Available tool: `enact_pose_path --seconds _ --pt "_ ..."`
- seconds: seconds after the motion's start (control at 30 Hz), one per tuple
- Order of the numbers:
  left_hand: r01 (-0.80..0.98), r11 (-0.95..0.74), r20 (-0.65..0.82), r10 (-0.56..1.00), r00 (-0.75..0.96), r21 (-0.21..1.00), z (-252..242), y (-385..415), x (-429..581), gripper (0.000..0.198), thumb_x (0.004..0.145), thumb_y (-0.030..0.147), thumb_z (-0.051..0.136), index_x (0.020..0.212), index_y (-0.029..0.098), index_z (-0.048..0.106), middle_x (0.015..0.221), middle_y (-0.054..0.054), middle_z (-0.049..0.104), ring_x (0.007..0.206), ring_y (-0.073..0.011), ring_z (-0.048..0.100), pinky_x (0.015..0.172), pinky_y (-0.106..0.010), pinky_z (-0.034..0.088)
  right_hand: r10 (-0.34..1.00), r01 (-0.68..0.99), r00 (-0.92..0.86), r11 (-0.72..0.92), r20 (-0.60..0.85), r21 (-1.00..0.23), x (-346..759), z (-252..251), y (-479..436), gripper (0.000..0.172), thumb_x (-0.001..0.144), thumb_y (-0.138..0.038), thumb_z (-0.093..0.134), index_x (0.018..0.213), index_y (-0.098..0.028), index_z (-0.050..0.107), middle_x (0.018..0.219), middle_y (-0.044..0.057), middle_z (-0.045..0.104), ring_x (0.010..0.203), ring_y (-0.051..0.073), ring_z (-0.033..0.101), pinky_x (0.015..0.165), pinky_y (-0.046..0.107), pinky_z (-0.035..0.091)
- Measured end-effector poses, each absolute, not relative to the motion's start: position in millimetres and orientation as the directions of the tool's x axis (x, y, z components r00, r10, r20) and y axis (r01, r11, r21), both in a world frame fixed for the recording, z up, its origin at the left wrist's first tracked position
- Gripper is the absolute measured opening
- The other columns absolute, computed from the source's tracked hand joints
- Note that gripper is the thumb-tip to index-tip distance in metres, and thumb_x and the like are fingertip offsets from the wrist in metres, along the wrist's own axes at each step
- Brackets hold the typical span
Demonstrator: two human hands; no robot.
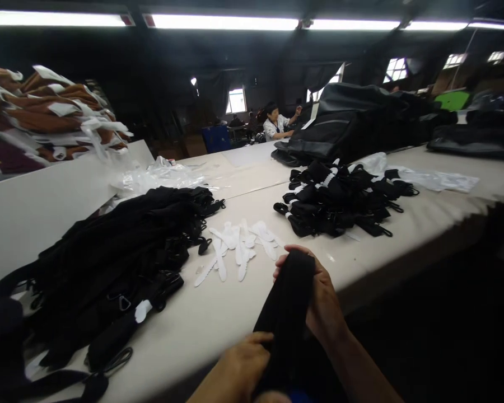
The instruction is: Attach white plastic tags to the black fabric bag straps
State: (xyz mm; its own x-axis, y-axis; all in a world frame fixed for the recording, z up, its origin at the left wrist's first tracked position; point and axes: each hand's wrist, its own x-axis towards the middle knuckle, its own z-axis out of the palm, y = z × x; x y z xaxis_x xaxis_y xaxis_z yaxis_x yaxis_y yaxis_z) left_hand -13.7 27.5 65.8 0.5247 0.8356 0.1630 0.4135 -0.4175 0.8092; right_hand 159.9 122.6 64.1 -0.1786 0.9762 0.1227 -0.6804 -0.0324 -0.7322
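Note:
Both of my hands hold a folded black strap at the near edge of a long white table. My right hand wraps round the strap's upper end, fingers closed over it. Lower down, my left hand grips the strap's near part with the thumb on top. Just beyond the strap, several white plastic ties lie scattered on the table.
A big heap of loose black straps lies to the left, a pile of bundled black straps to the right. Clear plastic bags, brown and white fabric stacks and black bags sit further back. A person sits far away.

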Motion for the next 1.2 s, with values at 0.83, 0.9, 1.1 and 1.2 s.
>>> enact_pose_path --seconds 0.83,0.9,1.1,1.2 --pt "0.006 -0.074 0.074 0.990 -0.123 0.997 -12.6 32.1 30.7 0.049 0.081 0.058 0.063 0.113 0.022 0.066 0.094 -0.004 0.070 0.086 -0.0242 0.062 0.077 -0.030 0.044 0.969 -0.613 -0.244 -0.131 0.030 -0.779 152.8 31.3 134.7 0.029 0.081 -0.033 0.069 0.109 -0.024 0.070 0.108 0.007 0.068 0.104 0.023 0.062 0.107 0.044 0.042" --pt "0.019 -0.031 0.034 0.979 -0.201 0.999 -0.1 36.2 5.3 0.046 0.080 0.058 0.066 0.108 0.022 0.067 0.089 -0.002 0.068 0.082 -0.0212 0.059 0.072 -0.027 0.043 0.941 -0.520 -0.185 0.151 0.283 -0.841 169.9 45.1 129.0 0.034 0.080 -0.027 0.070 0.113 -0.024 0.069 0.128 0.008 0.061 0.123 0.027 0.052 0.110 0.044 0.038" --pt "0.039 -0.116 0.123 0.943 -0.310 0.992 49.7 116.2 -72.5 0.044 0.080 0.046 0.073 0.115 0.023 0.063 0.094 -0.002 0.068 0.085 -0.0193 0.059 0.074 -0.026 0.043 0.606 -0.198 -0.298 0.717 0.738 -0.668 189.2 92.5 128.4 0.024 0.088 -0.012 0.060 0.100 -0.029 0.072 0.102 0.005 0.069 0.102 0.021 0.063 0.090 0.035 0.052" --pt "-0.089 -0.171 0.148 0.964 -0.219 0.981 53.9 171.7 -88.9 0.052 0.075 0.045 0.077 0.118 0.021 0.063 0.099 -0.005 0.070 0.087 -0.0204 0.061 0.074 -0.027 0.046 0.719 0.144 -0.307 0.683 0.624 -0.716 157.8 80.2 184.2 0.015 0.089 -0.022 0.061 0.099 -0.025 0.072 0.100 0.004 0.069 0.096 0.019 0.065 0.083 0.030 0.052"
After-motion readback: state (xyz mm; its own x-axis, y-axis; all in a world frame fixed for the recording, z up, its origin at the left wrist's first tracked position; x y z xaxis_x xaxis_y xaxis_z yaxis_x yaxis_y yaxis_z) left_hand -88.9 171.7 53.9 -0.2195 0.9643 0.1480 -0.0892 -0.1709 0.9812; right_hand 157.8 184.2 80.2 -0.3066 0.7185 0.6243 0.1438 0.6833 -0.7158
